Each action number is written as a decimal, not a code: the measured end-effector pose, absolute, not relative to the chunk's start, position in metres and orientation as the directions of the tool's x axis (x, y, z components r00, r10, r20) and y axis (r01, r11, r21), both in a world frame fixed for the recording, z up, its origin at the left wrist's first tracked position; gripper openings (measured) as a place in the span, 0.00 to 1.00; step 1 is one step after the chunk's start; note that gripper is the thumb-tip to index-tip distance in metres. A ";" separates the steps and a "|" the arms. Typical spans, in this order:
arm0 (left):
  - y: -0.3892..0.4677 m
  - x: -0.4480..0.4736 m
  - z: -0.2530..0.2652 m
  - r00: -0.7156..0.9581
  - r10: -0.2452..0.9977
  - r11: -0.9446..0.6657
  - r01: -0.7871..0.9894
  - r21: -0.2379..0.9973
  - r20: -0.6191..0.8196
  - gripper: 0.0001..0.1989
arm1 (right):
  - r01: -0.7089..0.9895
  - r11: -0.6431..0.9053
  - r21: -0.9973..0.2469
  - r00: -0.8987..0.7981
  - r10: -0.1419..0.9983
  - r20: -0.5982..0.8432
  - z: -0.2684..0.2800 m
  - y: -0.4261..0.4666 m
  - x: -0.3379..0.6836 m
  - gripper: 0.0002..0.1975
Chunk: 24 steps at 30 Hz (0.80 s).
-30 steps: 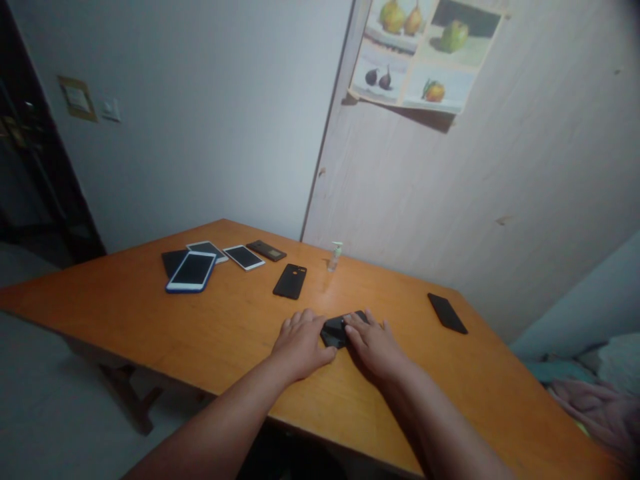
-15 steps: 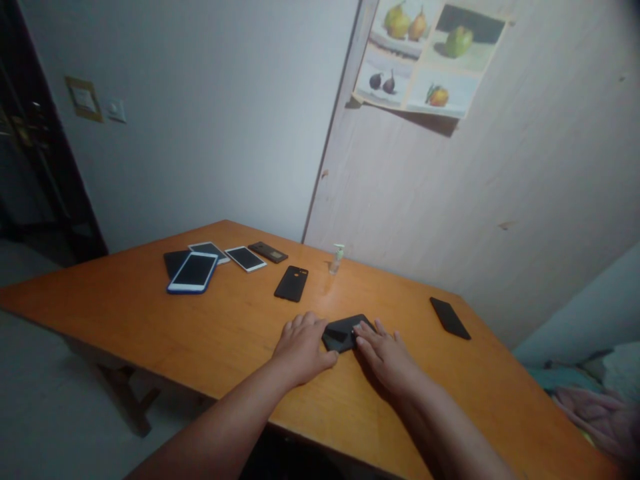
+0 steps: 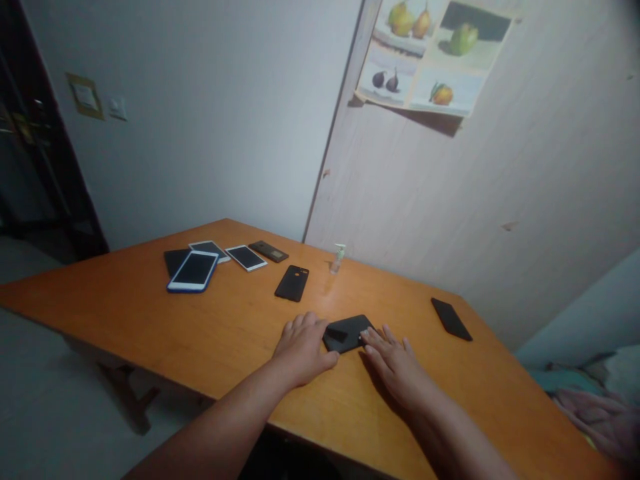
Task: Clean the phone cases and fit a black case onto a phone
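Note:
A black phone [image 3: 353,327] lies flat on the table in front of me, a dark reflection on its glossy screen. My left hand [image 3: 303,350] grips its left end, fingers at the far side and thumb at the near corner. Over the phone's right end, my right hand [image 3: 395,360] has its fingers stretched forward. Under those fingertips shows a small white scrap [image 3: 365,333], too small to tell what it is made of. Beyond my left hand rests a black phone case [image 3: 292,283] with a camera cutout.
On the wooden table [image 3: 240,340], a blue-cased phone [image 3: 194,272], a white phone [image 3: 247,257] and others lie at the back left. A small pump bottle [image 3: 337,259] stands near the wall. Far right lies a dark phone or case [image 3: 451,319].
My right hand has slid to the right across the phone with the white scrap, uncovering more of the screen. The left hand keeps its place at the phone's left end.

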<state>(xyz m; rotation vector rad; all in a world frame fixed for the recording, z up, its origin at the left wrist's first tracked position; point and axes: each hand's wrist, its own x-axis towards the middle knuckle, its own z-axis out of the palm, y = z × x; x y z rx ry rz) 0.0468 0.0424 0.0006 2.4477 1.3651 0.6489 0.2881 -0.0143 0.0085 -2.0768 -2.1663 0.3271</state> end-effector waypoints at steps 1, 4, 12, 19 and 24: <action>0.042 0.047 0.001 0.459 0.852 -0.524 0.735 0.432 0.253 0.25 | 0.971 0.034 -0.236 -0.050 0.997 -0.061 0.010 -0.008 0.286 0.30; 0.042 0.047 0.001 0.455 0.856 -0.517 0.743 0.425 0.246 0.24 | 0.977 0.021 -0.214 -0.036 0.997 -0.066 0.016 0.018 0.274 0.29; 0.043 0.046 0.001 0.463 0.854 -0.521 0.749 0.410 0.239 0.26 | 0.977 0.033 -0.209 -0.044 0.998 -0.052 0.012 0.001 0.284 0.29; 0.043 0.045 -0.001 0.464 0.847 -0.531 0.739 0.414 0.258 0.25 | 0.976 0.007 -0.220 -0.022 0.997 -0.068 0.012 -0.003 0.289 0.28; 0.043 0.045 0.001 0.470 0.842 -0.539 0.734 0.414 0.264 0.24 | 0.978 -0.024 -0.207 0.010 0.998 -0.069 0.019 0.035 0.274 0.28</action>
